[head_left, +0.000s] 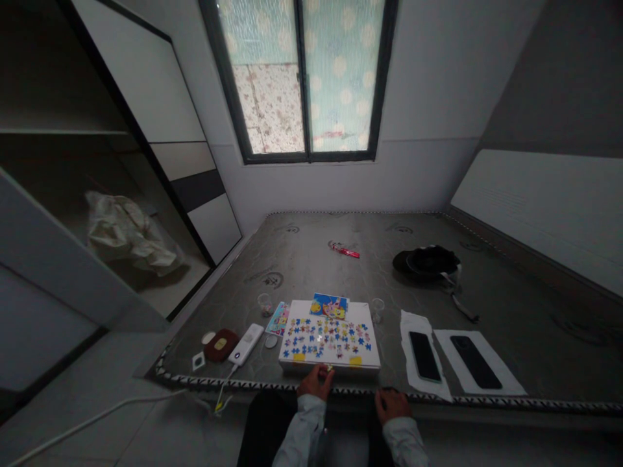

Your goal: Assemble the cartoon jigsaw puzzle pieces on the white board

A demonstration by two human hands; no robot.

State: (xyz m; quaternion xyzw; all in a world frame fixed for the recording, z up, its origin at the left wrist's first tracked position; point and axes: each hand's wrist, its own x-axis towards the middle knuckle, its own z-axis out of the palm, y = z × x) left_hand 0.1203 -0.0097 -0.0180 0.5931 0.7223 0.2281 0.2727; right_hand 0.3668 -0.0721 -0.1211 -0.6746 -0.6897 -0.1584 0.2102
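My left hand is at the front edge of a white box, its fingers pinched on a small pale puzzle piece. Loose blue, yellow and pink jigsaw pieces lie spread over the box top, with two yellow patches near its front. A colourful cartoon picture card lies at the back of the box. To the right, my right hand rests on my dark-clothed knee, fingers loosely bent and holding nothing I can see.
Clear plastic cups flank the box, and a second card lies left. A white power strip and brown pouch sit further left. Two phones lie on white sheets at right. Behind are a black cap and red strap.
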